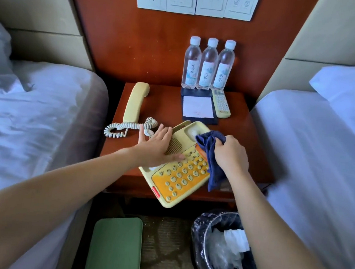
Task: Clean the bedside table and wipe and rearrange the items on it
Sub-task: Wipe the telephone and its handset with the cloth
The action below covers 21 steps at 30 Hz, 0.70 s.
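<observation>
Bin point(200, 240): lined, seen under the right forearm, nearest of all; anything dropped off the table's front edge is judged likely to land in or beside it. Phone point(179, 178): cream body, orange keypad panel, pale round keys, red tab at the near corner; set askew under both hands, with its near end overhanging the front edge of the table point(249, 145). Risk noted: a hard wipe could tip or slide it off that edge. Left hand point(158, 145): laid flat, fingers straight, pressed on the speaker grille. Right hand point(229, 154): closed round a bunched blue cloth point(211, 157), whose far end is held on the empty cradle and whose tail hangs over the keys. Keys could be pressed by the cloth. Cord point(125, 127): coiled, just beyond the left hand; if the phone is dragged, the handset point(135, 103), lying farther out, could be pulled along. Notepad point(198, 107) and remote point(221, 104): beyond the right hand, side by side. Bottles point(208, 64): three, upright, farthest back; toppling is possible if the cloth is swept wide.
</observation>
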Available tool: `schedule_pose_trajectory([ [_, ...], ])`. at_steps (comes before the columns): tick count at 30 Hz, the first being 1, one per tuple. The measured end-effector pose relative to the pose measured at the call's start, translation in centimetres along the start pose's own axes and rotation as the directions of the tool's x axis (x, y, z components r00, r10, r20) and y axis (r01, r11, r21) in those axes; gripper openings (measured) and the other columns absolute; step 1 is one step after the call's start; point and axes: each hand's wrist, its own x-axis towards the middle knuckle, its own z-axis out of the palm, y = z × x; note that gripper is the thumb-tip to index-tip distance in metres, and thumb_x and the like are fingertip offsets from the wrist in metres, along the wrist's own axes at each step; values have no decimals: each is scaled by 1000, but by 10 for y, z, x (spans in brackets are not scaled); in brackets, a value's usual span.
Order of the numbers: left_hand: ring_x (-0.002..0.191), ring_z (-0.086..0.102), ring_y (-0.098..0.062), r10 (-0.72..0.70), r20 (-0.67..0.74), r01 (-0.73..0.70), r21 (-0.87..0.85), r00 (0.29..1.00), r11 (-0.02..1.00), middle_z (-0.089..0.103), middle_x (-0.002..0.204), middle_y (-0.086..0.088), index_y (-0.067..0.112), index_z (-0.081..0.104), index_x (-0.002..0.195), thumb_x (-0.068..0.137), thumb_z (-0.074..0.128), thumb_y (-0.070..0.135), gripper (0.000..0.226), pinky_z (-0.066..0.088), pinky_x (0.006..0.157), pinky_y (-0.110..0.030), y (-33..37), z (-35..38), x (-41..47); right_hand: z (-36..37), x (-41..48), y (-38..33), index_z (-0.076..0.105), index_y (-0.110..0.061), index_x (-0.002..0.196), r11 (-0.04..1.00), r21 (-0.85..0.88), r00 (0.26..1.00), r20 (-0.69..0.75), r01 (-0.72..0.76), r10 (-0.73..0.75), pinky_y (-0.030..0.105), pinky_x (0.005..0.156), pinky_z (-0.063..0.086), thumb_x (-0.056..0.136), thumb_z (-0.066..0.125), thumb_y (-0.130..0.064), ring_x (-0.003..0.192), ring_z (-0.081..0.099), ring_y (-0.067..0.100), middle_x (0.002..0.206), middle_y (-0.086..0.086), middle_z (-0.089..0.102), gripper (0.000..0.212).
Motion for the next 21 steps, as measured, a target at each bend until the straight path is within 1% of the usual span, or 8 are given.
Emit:
schedule_pose_trajectory([
  [2,150,-15,-15,39,-22,-39,9,999,999,-6,165,-1,10,-9,155,86,28,75,102,-23,110,-61,4,3,1,-5,-10,14,59,-13,106,995,91,999,12,-46,45,36,75,42,101,42,-36,103,58,35,107,9,64,29],
  [5,150,-11,-14,119,-8,-119,72,993,990,-7,165,-2,13,-10,155,86,30,73,100,-22,111,-62,4,-4,6,-9,-28,28,55,-19,79,963,264,998,7,-55,55,34,69,40,100,45,-29,92,60,35,87,6,63,25],
  [7,150,-9,-16,133,23,-134,56,991,989,-8,164,-3,15,-13,155,80,29,81,108,-21,113,-59,1,-5,11,-10,-24,29,55,-21,74,930,363,998,37,-60,50,34,69,41,98,47,-26,88,61,34,81,4,63,26],
  [10,151,-10,-17,166,19,-167,21,986,986,-8,164,-4,17,-18,154,54,9,101,134,-22,114,-54,-7,0,19,-12,5,21,70,-20,90,902,426,977,212,-75,-19,35,76,47,97,50,-29,95,65,29,92,5,71,22],
  [14,151,-6,-17,202,5,-202,2,979,979,-3,165,-4,17,-16,154,53,10,100,134,-27,113,-49,-12,4,26,-14,40,-7,68,-19,117,897,433,891,436,-87,-124,34,85,46,100,52,-33,97,61,17,105,-3,68,27],
  [16,151,-4,-16,223,-27,-223,-5,974,975,0,165,-4,18,-14,154,50,8,103,137,-27,113,-49,-13,8,28,-13,51,-23,65,-21,124,907,415,859,487,-72,-155,29,85,43,100,54,-34,99,59,12,111,-5,66,29],
  [18,151,-4,-15,228,-38,-229,-22,973,973,3,165,-4,18,-12,155,50,9,103,137,-26,113,-49,-16,9,30,-9,60,-30,66,-24,119,916,399,835,519,-49,-181,27,85,45,98,56,-34,98,61,9,113,-6,67,25],
  [21,151,1,-15,226,-49,-228,-36,973,973,7,164,-3,18,-11,155,52,10,103,135,-24,115,-50,-18,8,30,-6,60,-29,63,-27,125,900,430,826,529,-66,-192,27,85,42,98,55,-37,98,59,9,114,-7,65,29],
])
